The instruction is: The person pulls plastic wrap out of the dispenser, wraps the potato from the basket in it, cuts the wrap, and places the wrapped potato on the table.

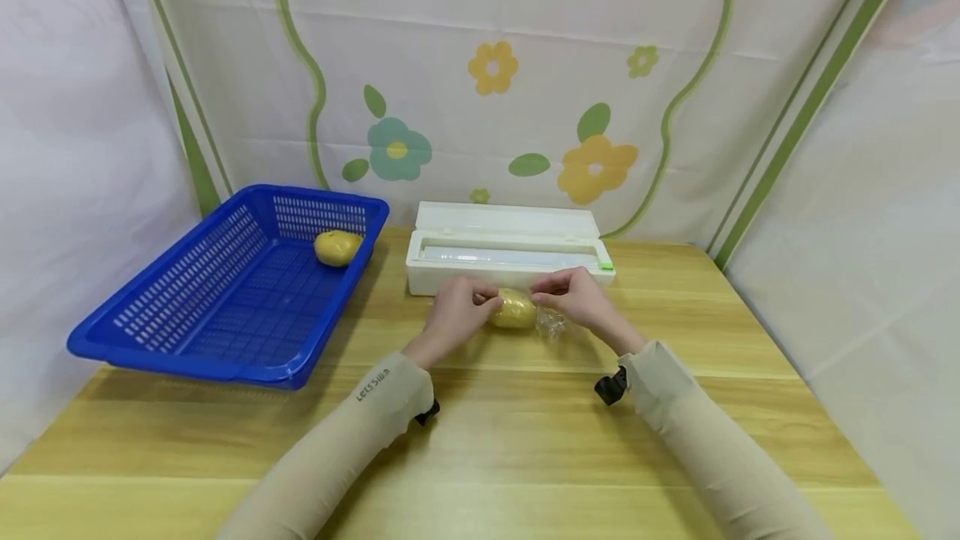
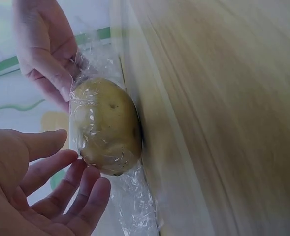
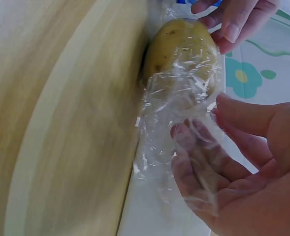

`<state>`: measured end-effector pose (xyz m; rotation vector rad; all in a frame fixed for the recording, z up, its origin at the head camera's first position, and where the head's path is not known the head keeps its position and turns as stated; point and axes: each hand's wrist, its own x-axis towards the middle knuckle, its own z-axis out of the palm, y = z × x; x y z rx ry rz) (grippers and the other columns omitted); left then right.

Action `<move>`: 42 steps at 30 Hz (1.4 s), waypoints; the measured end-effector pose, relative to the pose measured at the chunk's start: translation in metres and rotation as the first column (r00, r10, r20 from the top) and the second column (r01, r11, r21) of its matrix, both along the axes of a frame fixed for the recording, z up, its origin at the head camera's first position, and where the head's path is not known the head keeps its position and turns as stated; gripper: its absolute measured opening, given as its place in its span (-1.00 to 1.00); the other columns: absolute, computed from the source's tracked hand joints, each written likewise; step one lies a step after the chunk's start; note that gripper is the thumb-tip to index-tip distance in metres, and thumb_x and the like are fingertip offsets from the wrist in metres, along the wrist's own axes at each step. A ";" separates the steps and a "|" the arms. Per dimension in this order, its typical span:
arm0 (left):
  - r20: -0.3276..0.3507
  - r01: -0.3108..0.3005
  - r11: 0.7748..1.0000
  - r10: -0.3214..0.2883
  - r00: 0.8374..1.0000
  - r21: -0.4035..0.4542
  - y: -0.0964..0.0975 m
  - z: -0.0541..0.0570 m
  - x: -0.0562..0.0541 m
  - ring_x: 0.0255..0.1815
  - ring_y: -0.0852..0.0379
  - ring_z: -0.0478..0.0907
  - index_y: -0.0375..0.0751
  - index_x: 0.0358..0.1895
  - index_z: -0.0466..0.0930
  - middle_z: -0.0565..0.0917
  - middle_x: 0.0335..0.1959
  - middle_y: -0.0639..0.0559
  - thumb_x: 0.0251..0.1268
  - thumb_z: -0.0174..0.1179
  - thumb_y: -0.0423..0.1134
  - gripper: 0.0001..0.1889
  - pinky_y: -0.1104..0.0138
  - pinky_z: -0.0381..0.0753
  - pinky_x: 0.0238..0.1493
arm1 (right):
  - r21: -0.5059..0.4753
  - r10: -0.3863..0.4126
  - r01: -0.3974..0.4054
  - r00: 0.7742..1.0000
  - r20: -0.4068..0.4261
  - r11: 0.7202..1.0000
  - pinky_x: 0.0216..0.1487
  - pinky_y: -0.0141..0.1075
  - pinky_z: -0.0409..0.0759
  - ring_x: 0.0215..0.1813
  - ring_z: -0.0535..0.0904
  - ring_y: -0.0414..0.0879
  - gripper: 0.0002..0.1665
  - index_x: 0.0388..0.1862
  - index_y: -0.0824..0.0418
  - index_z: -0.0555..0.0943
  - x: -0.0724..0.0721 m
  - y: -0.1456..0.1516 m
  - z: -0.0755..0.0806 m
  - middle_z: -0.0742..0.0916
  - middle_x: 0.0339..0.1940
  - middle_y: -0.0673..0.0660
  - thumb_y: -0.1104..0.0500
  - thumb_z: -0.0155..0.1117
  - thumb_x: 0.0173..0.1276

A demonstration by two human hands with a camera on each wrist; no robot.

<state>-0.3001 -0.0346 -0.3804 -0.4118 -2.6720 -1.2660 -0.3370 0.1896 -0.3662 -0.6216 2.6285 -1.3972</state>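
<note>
A yellow potato [image 1: 513, 309] lies on the table in front of the white box, with clear plastic wrap [image 3: 157, 123] clinging over it. The wrap spreads crumpled past both of its ends. At the potato's left end is my left hand [image 1: 459, 309]; its loosely bent fingertips [image 2: 80, 164] touch the wrapped surface while the thumb stands apart. My right hand [image 1: 576, 298] is at the other end, pinching a gathered edge of the wrap between thumb [image 3: 226, 103] and index finger. Its remaining fingers lie behind the see-through film.
Just behind the potato stands a white wrap dispenser box [image 1: 450, 280], its lid raised and a roll [image 1: 510, 257] inside. A blue plastic basket [image 1: 225, 369] to the left holds another potato [image 1: 337, 248]. A flower-print curtain [image 1: 450, 40] hangs behind the wooden table [image 1: 510, 457].
</note>
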 end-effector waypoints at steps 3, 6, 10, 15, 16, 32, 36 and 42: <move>0.003 -0.004 1.000 0.004 1.000 0.001 -0.002 0.001 0.000 -0.23 0.19 0.63 -0.20 -0.11 0.78 0.75 -0.21 0.07 0.31 0.34 -0.19 -0.80 0.30 0.60 -0.22 | 0.020 0.074 -0.075 0.997 0.025 0.997 0.04 -0.11 0.59 0.06 0.63 0.13 -0.57 0.11 0.36 0.65 0.001 0.000 0.000 0.71 0.02 0.26 0.26 0.43 0.28; -0.009 0.006 1.000 -0.006 1.000 0.006 -0.004 0.001 -0.001 -0.24 0.18 0.63 -0.23 -0.11 0.77 0.75 -0.23 0.05 0.30 0.35 -0.22 -0.81 0.29 0.60 -0.20 | 0.017 0.155 -0.156 0.986 0.062 0.988 0.11 -0.04 0.55 0.15 0.57 0.21 -0.45 0.22 0.34 0.58 0.002 -0.001 -0.002 0.65 0.15 0.29 0.24 0.45 0.26; -0.001 0.023 1.000 -0.023 1.000 0.021 -0.007 -0.002 -0.003 -0.23 0.15 0.64 -0.25 -0.13 0.77 0.75 -0.24 0.04 0.27 0.36 -0.23 -0.81 0.28 0.60 -0.16 | -0.050 0.196 -0.191 0.974 0.112 0.980 0.00 -0.18 0.62 -0.01 0.67 0.13 -0.45 0.22 0.34 0.58 0.004 -0.005 -0.010 0.68 0.09 0.29 0.26 0.46 0.24; 0.039 0.059 0.997 -0.061 0.997 0.047 -0.011 -0.007 -0.006 -0.17 0.08 0.64 -0.27 -0.12 0.75 0.73 -0.22 -0.01 0.27 0.36 -0.24 -0.80 0.26 0.61 -0.10 | -0.088 0.122 -0.112 0.986 0.116 0.990 -0.05 -0.20 0.64 -0.07 0.69 0.04 -0.49 0.16 0.26 0.65 0.012 -0.010 -0.015 0.71 0.05 0.22 0.22 0.50 0.21; 0.050 0.066 0.996 -0.069 0.996 0.057 -0.013 -0.008 -0.006 -0.16 0.06 0.65 -0.29 -0.11 0.75 0.73 -0.21 -0.03 0.27 0.36 -0.25 -0.79 0.26 0.61 -0.08 | -0.088 0.106 -0.097 0.989 0.108 0.991 -0.05 -0.20 0.64 -0.07 0.69 0.03 -0.51 0.14 0.25 0.66 0.014 -0.011 -0.016 0.71 0.04 0.20 0.21 0.50 0.22; 0.157 0.274 0.962 -0.274 0.949 0.023 -0.026 -0.002 -0.012 0.11 -0.01 0.57 -0.27 0.18 0.61 0.64 0.11 -0.05 -0.01 0.56 -0.10 -0.35 0.13 0.48 0.17 | 0.044 -0.020 0.019 1.000 0.016 0.999 -0.27 -0.18 0.64 -0.26 0.66 -0.05 -0.38 0.13 0.20 0.67 0.029 -0.018 -0.018 0.77 -0.25 0.09 0.05 0.60 0.08; 0.164 0.287 0.958 -0.278 0.946 -0.030 -0.026 0.002 -0.012 0.15 0.00 0.53 -0.26 0.19 0.60 0.62 0.14 -0.03 -0.08 0.58 -0.06 -0.30 0.15 0.47 0.19 | 0.100 -0.035 0.035 0.999 -0.008 0.994 -0.30 -0.20 0.63 -0.24 0.67 -0.08 -0.38 0.10 0.16 0.69 0.031 -0.020 -0.015 0.77 -0.12 0.15 -0.02 0.61 0.06; 0.169 0.291 0.951 -0.271 0.948 -0.108 -0.026 0.003 -0.014 0.20 0.01 0.49 -0.25 0.20 0.60 0.59 0.19 -0.01 -0.07 0.56 0.01 -0.28 0.17 0.42 0.23 | 0.083 -0.028 0.026 0.999 0.022 0.996 -0.26 -0.24 0.65 -0.25 0.70 -0.10 -0.42 0.06 0.22 0.70 0.029 -0.020 -0.014 0.76 -0.11 0.19 0.02 0.61 0.07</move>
